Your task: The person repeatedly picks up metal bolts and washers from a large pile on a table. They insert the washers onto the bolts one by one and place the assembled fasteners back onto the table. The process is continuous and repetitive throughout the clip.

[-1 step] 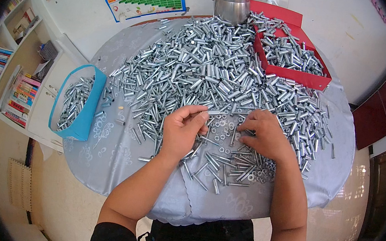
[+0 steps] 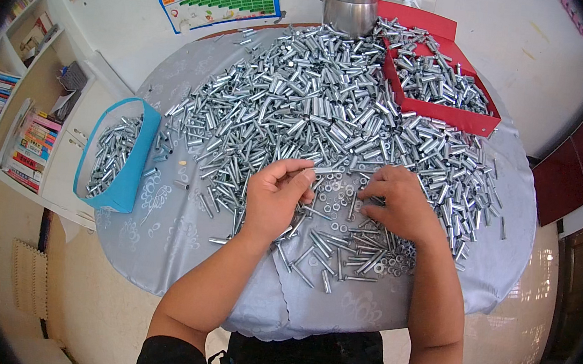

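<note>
Head view shows tube (image 2: 325, 170) pinched by left fingers (image 2: 300, 181), bolt (image 2: 352, 207) beside parted right fingers (image 2: 377, 189).

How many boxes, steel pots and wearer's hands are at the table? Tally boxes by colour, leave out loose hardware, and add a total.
Blue box: 1
Red box: 1
Steel pot: 1
Left hand and right hand: 2
Total: 5

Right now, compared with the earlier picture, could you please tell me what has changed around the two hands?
Nothing has visibly moved, been taken hold of or let go. The left hand still has its fingertips at a metal tube, the right hand stays near loose bolts, and the blue box and red box are as before.
</note>
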Tool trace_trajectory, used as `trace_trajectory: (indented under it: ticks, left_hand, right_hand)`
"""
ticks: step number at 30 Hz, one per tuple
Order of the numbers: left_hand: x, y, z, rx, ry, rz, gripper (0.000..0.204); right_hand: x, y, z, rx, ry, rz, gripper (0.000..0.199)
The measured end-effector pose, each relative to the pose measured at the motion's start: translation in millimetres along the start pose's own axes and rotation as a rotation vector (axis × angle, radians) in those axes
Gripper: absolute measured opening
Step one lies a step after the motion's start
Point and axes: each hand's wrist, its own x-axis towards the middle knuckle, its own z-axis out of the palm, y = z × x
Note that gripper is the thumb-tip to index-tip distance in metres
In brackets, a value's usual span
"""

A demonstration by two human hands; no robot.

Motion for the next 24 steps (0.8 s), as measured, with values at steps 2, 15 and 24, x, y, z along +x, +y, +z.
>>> trace_trajectory:
  ticks: [2, 15, 24]
  left_hand:
    - [0, -1, 0, 0.003, -0.003, 0.000, 0.020]
    - [0, 1, 1, 0.008, -0.016, -0.050, 0.021]
    - [-1, 3, 2, -0.008, -0.037, -0.076, 0.021]
  right_hand:
    - [2, 0, 2, 0.007, 0.029, -0.060, 0.022]
    - [7, -8, 1, 0.318, 0.031, 0.031, 0.011]
    - [5, -8, -1, 0.506, 0.025, 0.083, 0.012]
